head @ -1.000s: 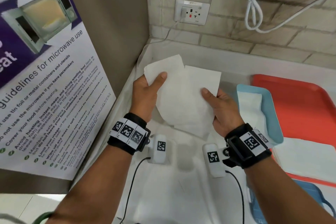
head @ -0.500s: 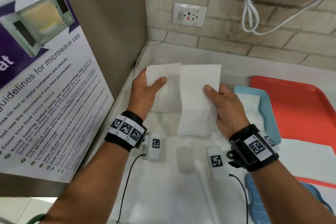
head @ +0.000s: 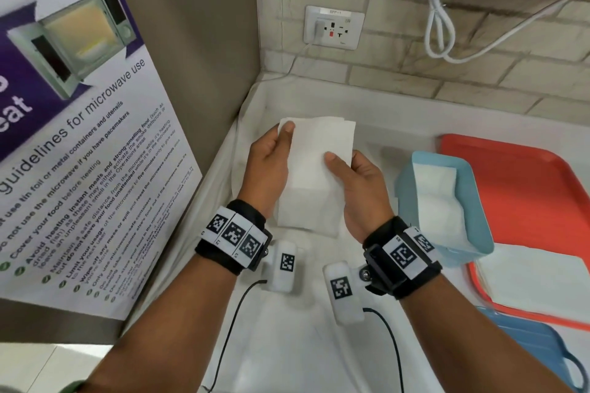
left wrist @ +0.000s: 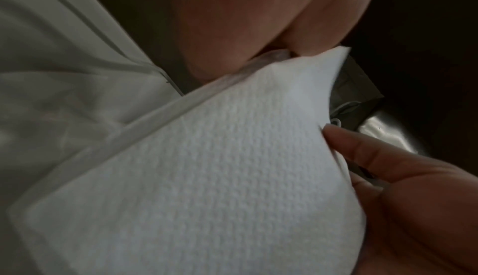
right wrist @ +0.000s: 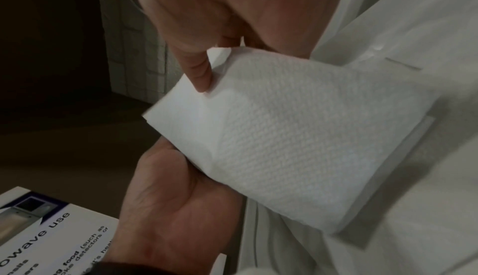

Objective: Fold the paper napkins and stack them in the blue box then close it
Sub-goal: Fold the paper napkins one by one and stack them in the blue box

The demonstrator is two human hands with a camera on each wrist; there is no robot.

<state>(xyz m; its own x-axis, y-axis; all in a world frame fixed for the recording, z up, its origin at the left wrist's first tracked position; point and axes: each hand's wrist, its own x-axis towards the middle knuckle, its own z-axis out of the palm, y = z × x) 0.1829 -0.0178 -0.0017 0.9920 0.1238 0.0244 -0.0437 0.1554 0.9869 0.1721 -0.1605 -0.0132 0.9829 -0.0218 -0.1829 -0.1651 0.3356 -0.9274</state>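
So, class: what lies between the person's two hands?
A folded white paper napkin spans the gap; the left hand and right hand each pinch one side edge, thumbs on top. The head view shows it.

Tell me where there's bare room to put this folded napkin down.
Free: the white counter behind the blue box, toward the brick wall, and the far part of the red tray. Crowded: the box already holds napkins, and flat napkins cover the tray's near end.

Blue lid (head: pixel 539 351) cut off at the frame's corner.
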